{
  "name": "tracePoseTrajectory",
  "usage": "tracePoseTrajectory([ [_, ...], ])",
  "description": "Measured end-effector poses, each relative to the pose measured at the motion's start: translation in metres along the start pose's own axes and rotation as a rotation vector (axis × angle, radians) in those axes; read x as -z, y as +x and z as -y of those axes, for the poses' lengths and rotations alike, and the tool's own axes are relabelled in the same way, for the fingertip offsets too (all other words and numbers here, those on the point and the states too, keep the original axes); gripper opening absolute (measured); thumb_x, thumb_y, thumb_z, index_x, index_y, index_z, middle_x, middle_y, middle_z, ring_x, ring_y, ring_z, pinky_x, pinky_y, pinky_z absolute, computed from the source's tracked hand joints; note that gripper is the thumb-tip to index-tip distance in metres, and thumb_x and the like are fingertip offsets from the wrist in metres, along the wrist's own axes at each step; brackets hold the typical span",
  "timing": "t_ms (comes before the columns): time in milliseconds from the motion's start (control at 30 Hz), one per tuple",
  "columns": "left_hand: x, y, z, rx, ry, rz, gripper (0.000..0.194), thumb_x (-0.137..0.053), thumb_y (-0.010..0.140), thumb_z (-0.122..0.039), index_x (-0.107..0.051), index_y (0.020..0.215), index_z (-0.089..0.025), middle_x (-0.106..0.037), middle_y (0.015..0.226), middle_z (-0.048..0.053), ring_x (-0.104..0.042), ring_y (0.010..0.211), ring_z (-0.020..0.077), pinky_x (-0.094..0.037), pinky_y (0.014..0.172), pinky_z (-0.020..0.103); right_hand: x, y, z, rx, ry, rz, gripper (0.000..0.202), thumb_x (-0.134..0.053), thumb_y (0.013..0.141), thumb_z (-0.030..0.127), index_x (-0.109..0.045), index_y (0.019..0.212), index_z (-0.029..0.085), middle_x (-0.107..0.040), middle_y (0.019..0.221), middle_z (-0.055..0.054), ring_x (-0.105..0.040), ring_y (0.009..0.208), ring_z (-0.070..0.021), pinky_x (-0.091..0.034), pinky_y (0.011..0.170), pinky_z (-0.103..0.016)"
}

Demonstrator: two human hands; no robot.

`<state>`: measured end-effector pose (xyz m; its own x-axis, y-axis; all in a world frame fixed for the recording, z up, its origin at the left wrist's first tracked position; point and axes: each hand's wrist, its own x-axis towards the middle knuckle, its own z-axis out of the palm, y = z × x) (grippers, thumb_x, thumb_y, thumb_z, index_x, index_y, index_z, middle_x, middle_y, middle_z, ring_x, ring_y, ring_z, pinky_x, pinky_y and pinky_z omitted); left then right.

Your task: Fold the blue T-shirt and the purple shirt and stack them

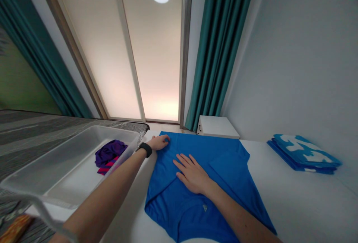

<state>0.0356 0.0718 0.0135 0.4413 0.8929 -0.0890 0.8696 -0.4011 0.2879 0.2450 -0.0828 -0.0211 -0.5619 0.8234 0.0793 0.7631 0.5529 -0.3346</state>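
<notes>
A blue T-shirt (pixel 195 205) lies spread on the white table, its neckline towards me and its hem at the far side. A small light logo shows near the collar. My left hand (pixel 159 142), with a dark watch on the wrist, is at the shirt's far left corner, fingers curled in on the fabric there. Flat on the middle of the shirt rests my right hand (pixel 191 174), fingers stretched out. One sleeve lies folded over the body on the right.
Left of the table stands a translucent plastic bin (pixel 75 194) holding crumpled purple and pink clothing (pixel 110 153). Folded blue-and-white clothes (pixel 304 153) are stacked at the table's right. Beyond the far edge are a white cabinet (pixel 218 125), teal curtains (pixel 223 49) and frosted sliding doors (pixel 156 56).
</notes>
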Motion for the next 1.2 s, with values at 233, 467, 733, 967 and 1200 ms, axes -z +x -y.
tracePoseTrajectory([
  [233, -0.010, -0.004, 0.003, -0.157, -0.014, -0.075, 0.029, -0.045, 0.089, -0.024, -0.062, 0.113, -0.019, -0.065, 0.094, 0.005, -0.063, 0.087, 0.0199, -0.048, 0.081, 0.029, -0.002, -0.001, -0.002, 0.004, 0.013, -0.008, 0.054, -0.028, 0.101, 0.046, -0.027, 0.151, 0.027, -0.017, 0.160, -0.005, -0.010, 0.148, -0.0218, -0.009, 0.119, -0.049],
  [467, -0.026, -0.010, 0.008, -0.160, 0.044, -0.203, 0.026, -0.043, 0.096, -0.028, -0.059, 0.114, -0.020, -0.061, 0.106, 0.008, -0.063, 0.088, 0.0203, -0.047, 0.083, 0.032, 0.000, -0.002, -0.001, 0.023, 0.002, -0.007, 0.057, -0.023, 0.101, 0.048, -0.026, 0.152, 0.023, -0.015, 0.161, -0.005, -0.009, 0.148, -0.0206, -0.008, 0.120, -0.048],
  [733, -0.018, -0.030, -0.004, -0.093, 0.162, -0.300, 0.029, -0.043, 0.095, -0.026, -0.057, 0.120, -0.020, -0.058, 0.117, 0.011, -0.055, 0.109, 0.0268, -0.041, 0.094, 0.041, -0.005, 0.002, -0.005, -0.052, -0.023, -0.156, 0.051, -0.024, 0.101, 0.039, -0.042, 0.143, 0.016, -0.040, 0.150, -0.012, -0.033, 0.138, -0.0238, -0.027, 0.112, -0.042],
  [967, -0.030, -0.090, -0.034, -0.119, 0.264, -0.258, 0.046, -0.041, 0.097, -0.040, -0.048, 0.137, -0.018, -0.049, 0.140, 0.014, -0.042, 0.130, 0.0296, -0.035, 0.105, 0.045, 0.007, 0.006, -0.007, -0.334, -0.206, -0.342, 0.021, -0.039, 0.096, 0.025, -0.059, 0.090, 0.020, -0.066, 0.093, -0.007, -0.057, 0.092, -0.0233, -0.036, 0.082, -0.036],
  [1200, -0.042, -0.156, -0.018, -0.080, 0.145, -0.210, 0.066, -0.029, 0.099, -0.053, -0.024, 0.152, -0.015, -0.029, 0.156, 0.015, -0.030, 0.142, 0.0278, -0.029, 0.114, 0.045, 0.000, 0.007, -0.009, -0.342, -0.240, -0.262, 0.020, -0.044, 0.096, 0.033, -0.057, 0.088, 0.020, -0.068, 0.091, -0.008, -0.059, 0.088, -0.0232, -0.032, 0.076, -0.034],
])
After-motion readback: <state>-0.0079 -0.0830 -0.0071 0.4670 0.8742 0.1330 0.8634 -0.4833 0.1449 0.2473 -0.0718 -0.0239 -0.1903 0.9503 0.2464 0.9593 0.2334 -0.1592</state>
